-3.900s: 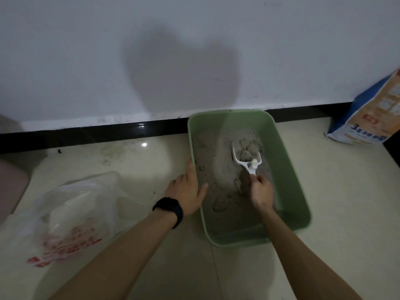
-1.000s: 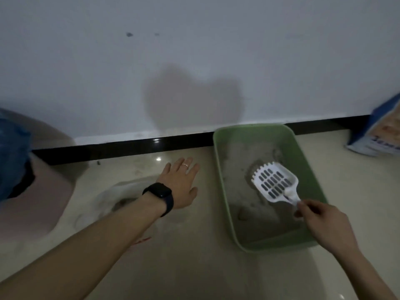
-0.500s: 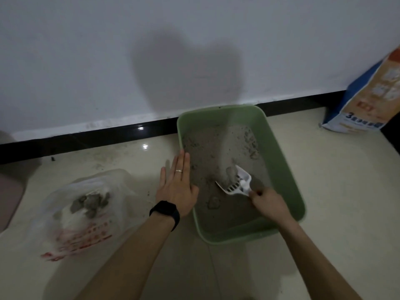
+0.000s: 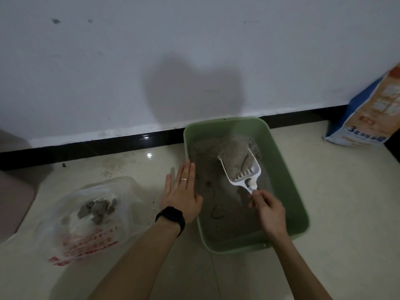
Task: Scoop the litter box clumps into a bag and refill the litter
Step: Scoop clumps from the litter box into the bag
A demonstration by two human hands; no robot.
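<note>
The scoop (image 4: pixel 240 169) is sat loaded in the far half of the litter box (image 4: pixel 283 182), long axis run from head at 11 o'clock to handle at 5, where it's pinched by the curled fingers of the right hand (image 4: pixel 268 210). The bag (image 4: pixel 71 232), clumps (image 4: pixel 97 210) already in it, is found at roughly 8 o'clock from the scoop, so the left hand (image 4: pixel 181 195), laid flat-fingered right at the box's left rim, likely gets crossed.
</note>
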